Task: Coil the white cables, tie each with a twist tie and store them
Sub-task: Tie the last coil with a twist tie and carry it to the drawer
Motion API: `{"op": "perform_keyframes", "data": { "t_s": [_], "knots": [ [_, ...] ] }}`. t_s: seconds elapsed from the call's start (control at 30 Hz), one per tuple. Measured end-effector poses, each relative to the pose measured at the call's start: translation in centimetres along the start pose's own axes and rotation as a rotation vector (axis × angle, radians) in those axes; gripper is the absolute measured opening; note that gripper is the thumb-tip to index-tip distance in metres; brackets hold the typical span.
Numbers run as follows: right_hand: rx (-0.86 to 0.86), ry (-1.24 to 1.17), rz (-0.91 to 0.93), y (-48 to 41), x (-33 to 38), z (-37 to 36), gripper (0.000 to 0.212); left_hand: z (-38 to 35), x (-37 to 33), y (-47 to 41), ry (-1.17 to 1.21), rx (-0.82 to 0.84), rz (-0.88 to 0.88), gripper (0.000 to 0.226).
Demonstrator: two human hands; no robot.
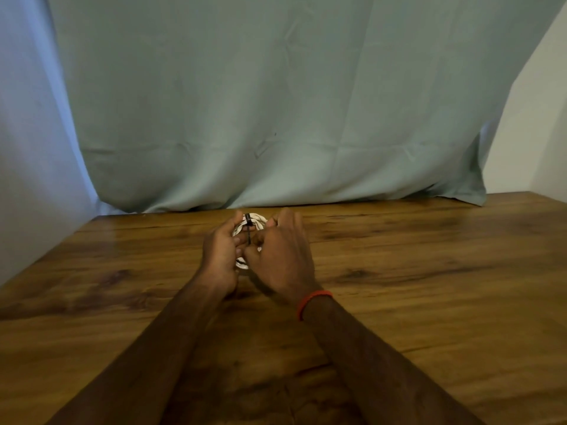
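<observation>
A coiled white cable point(257, 220) is held upright between both hands over the middle of the wooden table point(429, 256). A black twist tie point(248, 230) runs over the coil's top and down its near side. My left hand point(219, 253) grips the coil's left side, thumb near the tie. My right hand point(282, 256) closes on the right side, with its fingertips at the tie's lower end. Much of the coil is hidden behind my palms. A red band sits on my right wrist.
A pale green cloth point(276, 102) hangs behind the table's far edge. White wall point(537, 118) shows at the right. The table's left edge runs diagonally at the left.
</observation>
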State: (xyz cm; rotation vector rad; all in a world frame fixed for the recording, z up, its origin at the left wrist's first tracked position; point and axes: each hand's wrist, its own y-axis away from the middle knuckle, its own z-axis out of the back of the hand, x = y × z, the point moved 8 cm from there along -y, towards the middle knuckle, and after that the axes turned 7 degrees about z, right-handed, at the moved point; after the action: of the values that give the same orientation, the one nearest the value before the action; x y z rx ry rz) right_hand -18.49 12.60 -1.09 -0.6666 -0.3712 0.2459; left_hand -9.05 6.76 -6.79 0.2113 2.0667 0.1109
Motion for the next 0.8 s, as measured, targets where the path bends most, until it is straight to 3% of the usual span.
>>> {"op": "perform_keyframes", "data": {
  "t_s": [0.17, 0.23, 0.47, 0.67, 0.8],
  "knots": [
    [-0.116, -0.434, -0.154, -0.1, -0.7, 1.6, 0.027, 0.8, -1.8, 0.0, -0.080, -0.094, -0.285, 0.021],
    [-0.049, -0.570, -0.231, -0.2, -1.0, 1.6, 0.040, 0.5, -2.4, 0.5, -0.107, -0.116, -0.386, 0.021],
    [-0.032, -0.751, -0.173, -0.5, 1.0, 2.4, 0.043, 1.4, -4.7, 2.2, -0.276, -0.287, -0.634, 0.035],
    [-0.046, -0.904, -0.200, -0.2, 1.5, 2.9, 0.027, 1.7, -6.0, 3.2, -0.327, -0.348, -0.750, 0.042],
    [-0.073, -1.121, -0.188, -0.4, 1.3, 3.0, 0.044, 1.2, -5.7, 3.5, -0.284, -0.301, -0.741, 0.039]
  ]
}}
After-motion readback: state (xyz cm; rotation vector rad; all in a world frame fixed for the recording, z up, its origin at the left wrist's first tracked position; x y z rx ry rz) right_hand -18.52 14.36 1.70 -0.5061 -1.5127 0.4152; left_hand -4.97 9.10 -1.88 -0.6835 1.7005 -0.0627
